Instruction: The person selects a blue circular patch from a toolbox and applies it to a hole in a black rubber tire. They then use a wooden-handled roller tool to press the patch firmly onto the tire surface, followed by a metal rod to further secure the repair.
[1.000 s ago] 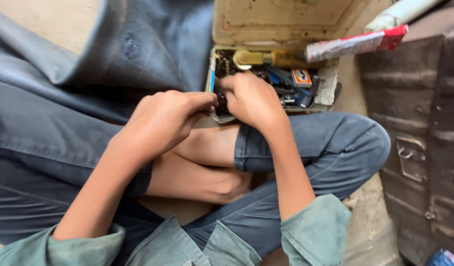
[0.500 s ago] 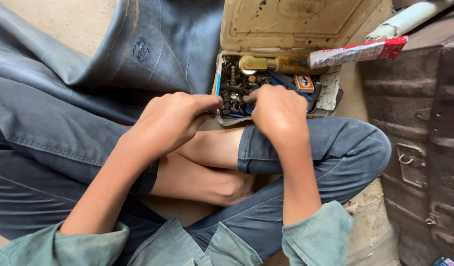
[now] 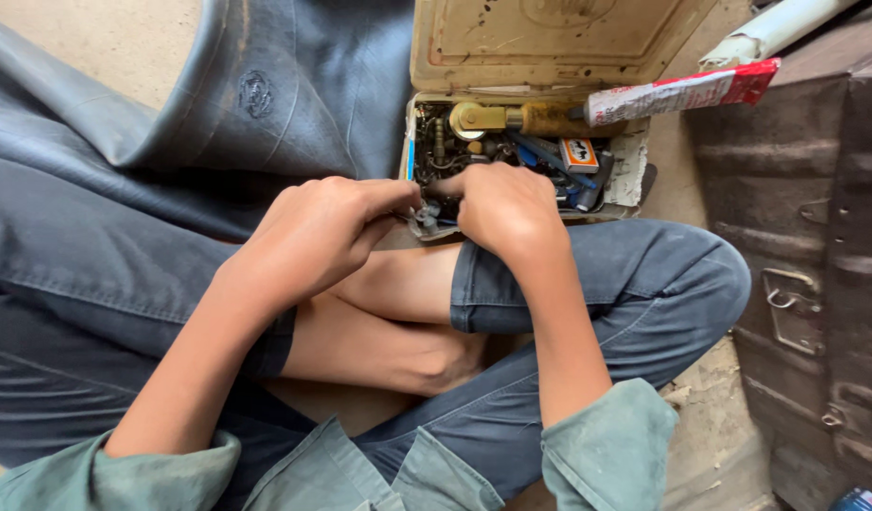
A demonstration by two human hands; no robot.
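My left hand [image 3: 318, 232] and right hand [image 3: 502, 203] meet fingertip to fingertip, pinched together on a small metal part [image 3: 425, 216] between them, at the near left corner of the open tin box [image 3: 550, 47], just beyond my knees.

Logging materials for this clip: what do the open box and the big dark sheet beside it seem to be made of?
The open box looks like painted metal, cream and matte, with chips and rust-like spots on its lid. The dark sheet, probably rubber like an inner tube, has a dull sheen, soft folds and a moulded round mark. Both hands meet at the box's front edge.
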